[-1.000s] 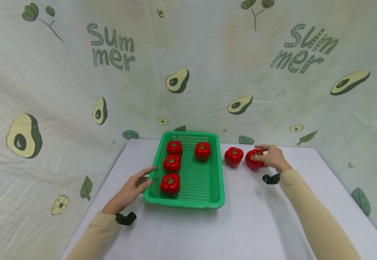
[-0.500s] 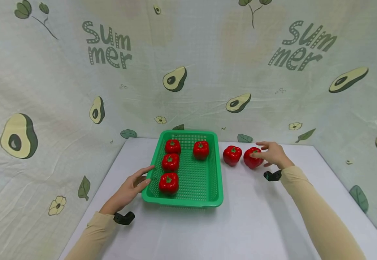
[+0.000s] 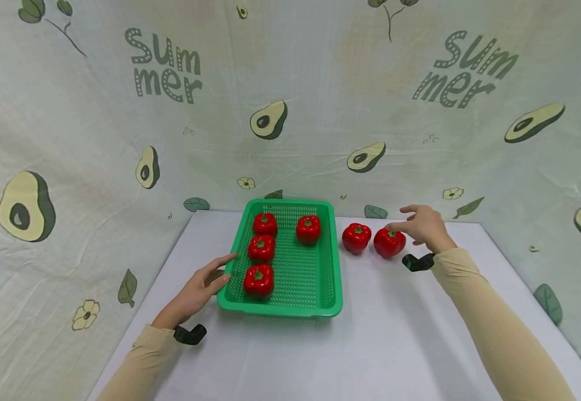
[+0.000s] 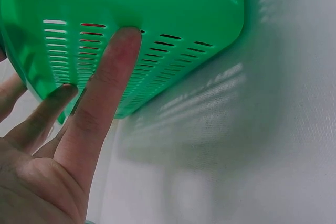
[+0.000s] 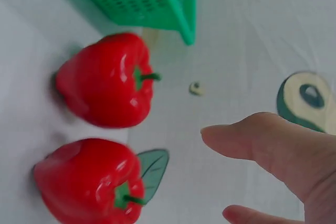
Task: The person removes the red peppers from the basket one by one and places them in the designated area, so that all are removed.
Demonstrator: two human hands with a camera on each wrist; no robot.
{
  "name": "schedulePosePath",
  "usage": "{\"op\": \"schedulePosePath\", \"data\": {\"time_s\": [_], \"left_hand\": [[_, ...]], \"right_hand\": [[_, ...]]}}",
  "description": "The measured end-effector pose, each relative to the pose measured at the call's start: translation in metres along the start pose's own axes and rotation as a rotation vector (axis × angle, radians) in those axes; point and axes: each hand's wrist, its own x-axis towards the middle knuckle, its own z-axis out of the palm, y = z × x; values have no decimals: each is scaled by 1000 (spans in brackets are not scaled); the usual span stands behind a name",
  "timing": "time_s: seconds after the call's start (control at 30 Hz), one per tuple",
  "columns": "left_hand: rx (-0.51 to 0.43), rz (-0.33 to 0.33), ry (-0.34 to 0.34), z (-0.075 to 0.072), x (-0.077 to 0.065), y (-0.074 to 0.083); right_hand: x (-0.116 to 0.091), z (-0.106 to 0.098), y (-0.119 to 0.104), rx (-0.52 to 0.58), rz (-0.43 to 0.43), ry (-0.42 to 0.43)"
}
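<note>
1. Head: a glossy, red, blocky bell pepper [image 3: 389,245] sits just below the right hand [image 3: 424,227], fingers parted, empty.
2. Left wrist: the left hand [image 4: 68,163], fingers extended, touches a green perforated plastic basket [image 4: 163,11].
3. Right wrist: that pepper looks light, stiff, slippery; best gripped around its sides.

The cloth [image 3: 320,67] hanging beyond the surface [image 3: 370,345] bears the word "summer" twice, split as "sum" over "mer" in grey-green letters: one print [image 3: 163,67] above the far left corner, a slanted twin [image 3: 466,69] above the far right.
</note>
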Motion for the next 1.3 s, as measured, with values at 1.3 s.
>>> {"op": "schedulePosePath", "data": {"time_s": [1.3], "left_hand": [[37,21,-4,-1,-2,2]], "right_hand": [[4,59,-119,490,-328,80]]}}
